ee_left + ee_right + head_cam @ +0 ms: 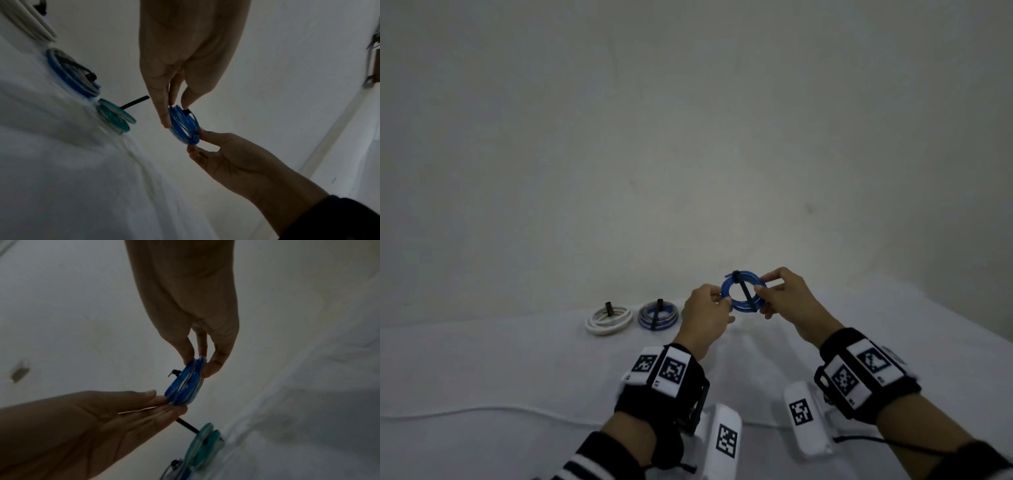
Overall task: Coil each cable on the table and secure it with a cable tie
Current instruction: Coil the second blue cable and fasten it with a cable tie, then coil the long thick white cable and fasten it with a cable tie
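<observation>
A small blue cable coil (743, 308) hangs in the air above the table, with a black cable tie (743, 291) running across its ring. My left hand (724, 299) pinches the coil's left rim and my right hand (762, 289) pinches its right rim. In the left wrist view the left hand (174, 110) comes down on the blue coil (184, 125) from above while the right hand (197, 142) holds its lower edge. In the right wrist view the right hand (199, 363) grips the blue coil (185, 384) and the left hand (170, 402) holds the other side.
On the white cloth (517, 359) lie a tied white coil (608, 318) and a tied blue-and-grey coil (658, 317). A teal coil (116, 116) with a black tie sits just beside them, hidden in the head view. A loose white cable (482, 409) crosses the front.
</observation>
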